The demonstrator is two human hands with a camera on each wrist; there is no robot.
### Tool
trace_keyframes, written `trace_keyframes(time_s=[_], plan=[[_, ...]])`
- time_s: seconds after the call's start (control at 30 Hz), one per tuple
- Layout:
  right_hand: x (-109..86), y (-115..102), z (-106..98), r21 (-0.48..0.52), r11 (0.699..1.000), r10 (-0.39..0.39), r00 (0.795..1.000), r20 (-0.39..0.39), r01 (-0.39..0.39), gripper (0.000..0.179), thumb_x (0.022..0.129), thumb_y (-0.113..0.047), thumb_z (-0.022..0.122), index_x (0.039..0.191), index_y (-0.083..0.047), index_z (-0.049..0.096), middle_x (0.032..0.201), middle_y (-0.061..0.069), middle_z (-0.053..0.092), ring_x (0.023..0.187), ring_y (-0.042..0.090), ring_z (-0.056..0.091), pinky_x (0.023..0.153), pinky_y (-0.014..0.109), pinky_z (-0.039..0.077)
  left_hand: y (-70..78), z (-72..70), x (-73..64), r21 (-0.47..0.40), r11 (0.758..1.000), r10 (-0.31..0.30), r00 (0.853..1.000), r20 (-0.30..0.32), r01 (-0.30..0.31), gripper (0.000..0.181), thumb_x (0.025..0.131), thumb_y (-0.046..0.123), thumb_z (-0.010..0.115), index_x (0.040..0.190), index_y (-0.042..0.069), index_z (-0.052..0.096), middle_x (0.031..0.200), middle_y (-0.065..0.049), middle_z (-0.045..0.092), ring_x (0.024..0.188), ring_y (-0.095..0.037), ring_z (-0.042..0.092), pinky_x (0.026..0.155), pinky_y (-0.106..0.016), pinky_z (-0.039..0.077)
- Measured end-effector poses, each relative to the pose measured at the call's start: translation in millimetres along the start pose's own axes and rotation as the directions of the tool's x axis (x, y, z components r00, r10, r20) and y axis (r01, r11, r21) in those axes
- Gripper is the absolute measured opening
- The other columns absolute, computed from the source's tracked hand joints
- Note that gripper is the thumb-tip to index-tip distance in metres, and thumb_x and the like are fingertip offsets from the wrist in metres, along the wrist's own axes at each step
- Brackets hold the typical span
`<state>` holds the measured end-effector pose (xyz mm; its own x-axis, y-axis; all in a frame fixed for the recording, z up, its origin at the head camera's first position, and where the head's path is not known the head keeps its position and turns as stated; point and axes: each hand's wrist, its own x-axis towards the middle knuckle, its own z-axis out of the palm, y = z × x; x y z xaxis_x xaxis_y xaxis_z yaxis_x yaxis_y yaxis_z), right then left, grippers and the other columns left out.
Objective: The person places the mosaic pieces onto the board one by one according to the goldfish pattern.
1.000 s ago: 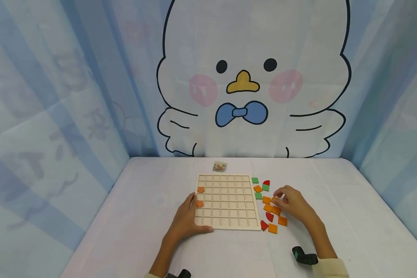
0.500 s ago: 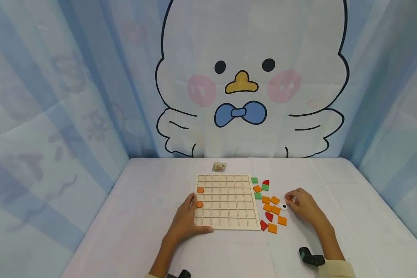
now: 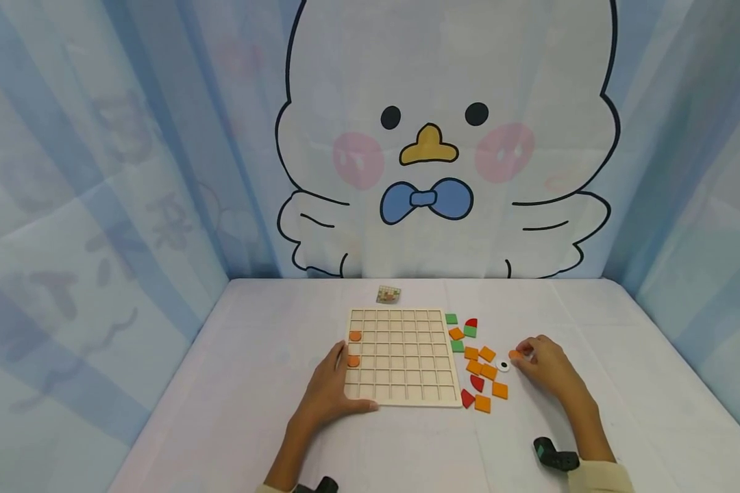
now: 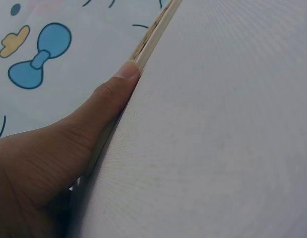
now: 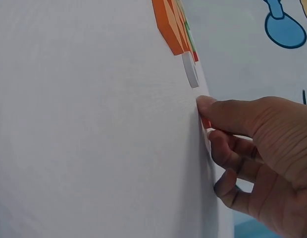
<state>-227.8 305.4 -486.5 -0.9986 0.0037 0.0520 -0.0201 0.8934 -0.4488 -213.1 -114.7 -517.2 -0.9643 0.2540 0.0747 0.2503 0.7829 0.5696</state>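
My left hand (image 3: 329,392) holds the near left corner of a wooden grid board (image 3: 410,359), its thumb along the front edge and its fingers at the left side. In the left wrist view the thumb (image 4: 106,101) lies against the board's edge. Two orange round pieces, a far one (image 3: 355,336) and a nearer one (image 3: 353,361), lie in the board's left column. To the right of the board, my right hand (image 3: 549,364) pinches another orange round piece (image 3: 514,355) between thumb and fingertips, low over the table. Just left of it is a white eye disc (image 3: 502,365).
Several orange square tiles (image 3: 473,368) lie right of the board, among green tiles (image 3: 451,319) and red quarter-round pieces (image 3: 477,383). A small patterned card (image 3: 388,294) sits behind the board. The white-covered table (image 3: 271,342) meets a printed curtain at the back.
My right hand has moved right, off the orange square tiles, uncovering the eye disc. An orange round piece now shows at its fingertips. The left hand and board stay in place.
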Motion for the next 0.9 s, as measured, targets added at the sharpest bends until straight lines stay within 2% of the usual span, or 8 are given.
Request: trace_keyframes(time_s=[0.33, 0.57, 0.73, 0.9], plan=[[1.6, -1.1, -2.2, 0.001, 1.000, 0.028, 0.999, 0.022, -0.028, 0.024, 0.087, -0.015, 0.071, 0.098, 0.006, 0.064, 0.090, 0.014, 0.059, 0.075, 0.021, 0.052, 0.072, 0.037, 0.055, 1.6, -1.4, -1.1, -0.003, 1.000, -0.005, 1.000, 0.003, 0.005, 0.134, 0.058, 0.072, 0.080, 0.154, -0.002, 0.021, 0.161, -0.019, 0.020, 0.146, -0.038, 0.027, 0.115, -0.051, 0.032], [-0.3, -0.7, -4.3, 0.030, 0.998, 0.055, 0.998, 0.037, -0.056, 0.028, 0.088, -0.019, 0.071, 0.102, 0.004, 0.064, 0.089, 0.012, 0.062, 0.076, 0.020, 0.053, 0.073, 0.038, 0.055, 2.0, -1.7, -1.9, 0.002, 1.000, -0.001, 1.000, 0.002, 0.001, 0.133, 0.059, 0.072, 0.080, 0.153, -0.002, 0.022, 0.161, -0.019, 0.020, 0.145, -0.037, 0.028, 0.115, -0.051, 0.032], [-0.2, -6.8, -6.0, 0.020, 0.999, 0.035, 0.999, 0.041, -0.036, 0.032, 0.088, -0.023, 0.071, 0.104, 0.004, 0.064, 0.089, 0.011, 0.063, 0.076, 0.020, 0.052, 0.074, 0.038, 0.056, 1.6, -2.1, -1.7, 0.003, 1.000, 0.003, 1.000, 0.001, -0.003, 0.134, 0.059, 0.071, 0.080, 0.153, -0.003, 0.021, 0.161, -0.019, 0.020, 0.145, -0.038, 0.028, 0.115, -0.051, 0.032], [1.5, -19.4, -5.5, 0.000, 1.000, 0.005, 0.999, 0.038, -0.005, 0.031, 0.088, -0.024, 0.070, 0.103, 0.003, 0.065, 0.090, 0.011, 0.064, 0.074, 0.019, 0.051, 0.069, 0.034, 0.053, 0.4, -1.1, -1.0, 0.000, 1.000, -0.001, 1.000, 0.001, 0.001, 0.135, 0.058, 0.072, 0.079, 0.154, -0.002, 0.020, 0.161, -0.019, 0.019, 0.145, -0.037, 0.028, 0.115, -0.051, 0.032]])
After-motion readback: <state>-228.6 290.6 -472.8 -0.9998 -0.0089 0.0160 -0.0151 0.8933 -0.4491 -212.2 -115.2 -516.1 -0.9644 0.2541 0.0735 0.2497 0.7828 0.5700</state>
